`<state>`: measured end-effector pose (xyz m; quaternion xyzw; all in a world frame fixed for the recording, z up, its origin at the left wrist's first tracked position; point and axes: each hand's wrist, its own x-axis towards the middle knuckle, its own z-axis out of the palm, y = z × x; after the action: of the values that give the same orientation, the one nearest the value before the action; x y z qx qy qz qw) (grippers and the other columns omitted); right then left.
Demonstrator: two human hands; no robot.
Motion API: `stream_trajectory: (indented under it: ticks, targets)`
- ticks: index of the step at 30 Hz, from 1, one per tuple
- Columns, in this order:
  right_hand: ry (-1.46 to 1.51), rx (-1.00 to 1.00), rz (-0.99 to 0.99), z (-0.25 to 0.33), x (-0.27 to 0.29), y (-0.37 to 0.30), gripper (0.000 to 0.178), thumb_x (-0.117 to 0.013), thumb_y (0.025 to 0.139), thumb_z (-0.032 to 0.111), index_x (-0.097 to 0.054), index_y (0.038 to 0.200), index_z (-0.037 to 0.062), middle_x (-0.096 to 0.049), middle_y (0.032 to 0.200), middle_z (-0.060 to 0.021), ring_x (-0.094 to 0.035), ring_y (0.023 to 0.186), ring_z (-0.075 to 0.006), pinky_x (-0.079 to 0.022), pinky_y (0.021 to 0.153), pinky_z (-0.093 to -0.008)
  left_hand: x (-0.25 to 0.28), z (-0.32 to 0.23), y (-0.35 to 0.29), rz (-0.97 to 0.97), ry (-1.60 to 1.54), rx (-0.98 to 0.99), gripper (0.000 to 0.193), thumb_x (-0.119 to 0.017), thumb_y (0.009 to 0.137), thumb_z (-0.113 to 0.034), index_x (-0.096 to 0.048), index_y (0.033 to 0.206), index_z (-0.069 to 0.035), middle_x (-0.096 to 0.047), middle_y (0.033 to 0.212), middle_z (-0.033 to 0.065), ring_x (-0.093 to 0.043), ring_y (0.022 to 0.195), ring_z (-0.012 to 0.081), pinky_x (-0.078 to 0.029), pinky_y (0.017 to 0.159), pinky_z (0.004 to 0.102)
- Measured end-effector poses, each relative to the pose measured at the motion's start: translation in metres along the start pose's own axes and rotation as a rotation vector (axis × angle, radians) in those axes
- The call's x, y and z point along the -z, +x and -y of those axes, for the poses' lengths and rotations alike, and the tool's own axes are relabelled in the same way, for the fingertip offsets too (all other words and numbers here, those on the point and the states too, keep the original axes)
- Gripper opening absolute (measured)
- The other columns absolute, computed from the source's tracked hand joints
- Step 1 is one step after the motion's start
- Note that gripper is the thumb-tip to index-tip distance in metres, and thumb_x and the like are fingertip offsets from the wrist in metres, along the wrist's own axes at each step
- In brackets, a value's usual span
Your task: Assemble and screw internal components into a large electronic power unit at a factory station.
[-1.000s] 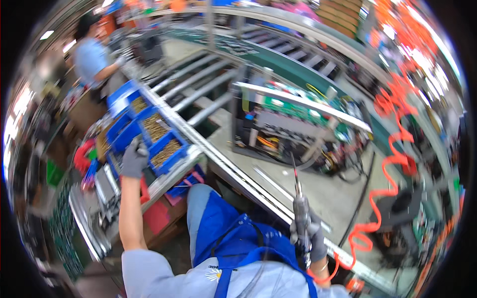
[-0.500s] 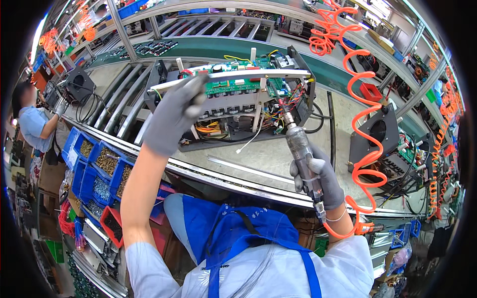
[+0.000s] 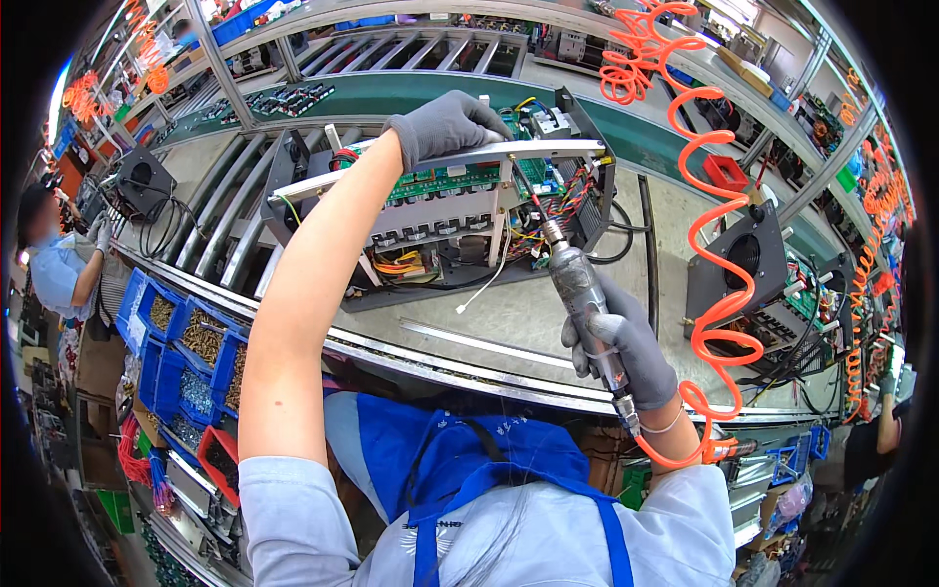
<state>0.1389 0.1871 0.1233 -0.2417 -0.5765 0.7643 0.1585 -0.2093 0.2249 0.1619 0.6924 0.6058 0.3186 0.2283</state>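
Note:
My right hand [image 3: 626,342], in a grey glove, grips a pneumatic screwdriver [image 3: 579,284]. Its long bit points up and away to the underside of a pale metal bar [image 3: 558,149], near the bar's right part. Across the top of that bar lies my gloved left hand [image 3: 445,129], fingers bent together close to the bit's end; the thumb is hidden. The bar spans an open electronic unit [image 3: 440,215] with a green circuit board, black components, coloured wires and a dark end panel [image 3: 597,176]. A loose white cable [image 3: 479,289] hangs from the unit's front.
An orange coiled air hose [image 3: 719,235] runs down at the right to the tool. Blue bins [image 3: 181,377] of screws stand at the lower left, beside a red bin [image 3: 217,455]. Another unit with a fan [image 3: 734,259] sits to the right. A co-worker [image 3: 68,264] stands far left.
My left hand has moved right and farther away, from the bar's left part to near the bit. The screwdriver has tilted slightly and shifted a little left and up.

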Motion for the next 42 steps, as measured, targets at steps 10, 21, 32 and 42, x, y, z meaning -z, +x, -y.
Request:
stream_trajectory:
  ticks: [10,21,32,42]
  targets:
    - [-0.049,0.038,-0.073,-0.008,-0.004,0.001,0.071,-0.058,0.075,0.023,-0.036,0.140,0.0036,-0.059,0.080,-0.0117,-0.059,0.055,-0.0140,-0.049,0.050,-0.0252,0.001,0.011,0.004,0.027,-0.129,-0.008,0.026,-0.072,0.078,-0.017,-0.073,0.102,-0.007,-0.071,0.090,0.0059,-0.060,0.082,0.0140,-0.046,0.080,0.0274]
    - [1.091,-0.057,0.410,-0.034,-0.009,0.008,0.059,-0.053,0.087,0.043,-0.040,0.127,0.0021,-0.060,0.094,-0.0188,-0.063,0.064,-0.0255,-0.054,0.054,-0.0375,0.003,0.004,0.002,0.060,-0.036,-0.012,0.031,-0.072,0.081,-0.023,-0.071,0.106,-0.004,-0.070,0.096,0.0070,-0.061,0.086,0.0129,-0.047,0.082,0.0277]
    - [0.906,-0.046,0.206,-0.015,-0.038,0.001,0.057,-0.044,0.095,0.049,-0.036,0.131,0.0054,-0.056,0.092,-0.0150,-0.056,0.059,-0.0187,-0.045,0.049,-0.0345,0.006,0.007,-0.002,0.092,-0.155,0.088,0.031,-0.064,0.080,-0.022,-0.072,0.104,-0.004,-0.059,0.074,-0.0003,-0.045,0.060,0.0069,-0.038,0.054,0.0234]
    - [0.758,-0.045,0.105,-0.011,-0.039,0.008,0.042,-0.043,0.096,0.045,-0.046,0.110,0.0052,-0.059,0.083,-0.0114,-0.061,0.053,-0.0177,-0.054,0.042,-0.0283,0.000,-0.001,0.003,0.018,-0.194,0.255,0.032,-0.058,0.086,-0.034,-0.074,0.092,-0.007,-0.042,0.061,-0.0052,-0.034,0.052,0.0051,-0.028,0.047,0.0225]
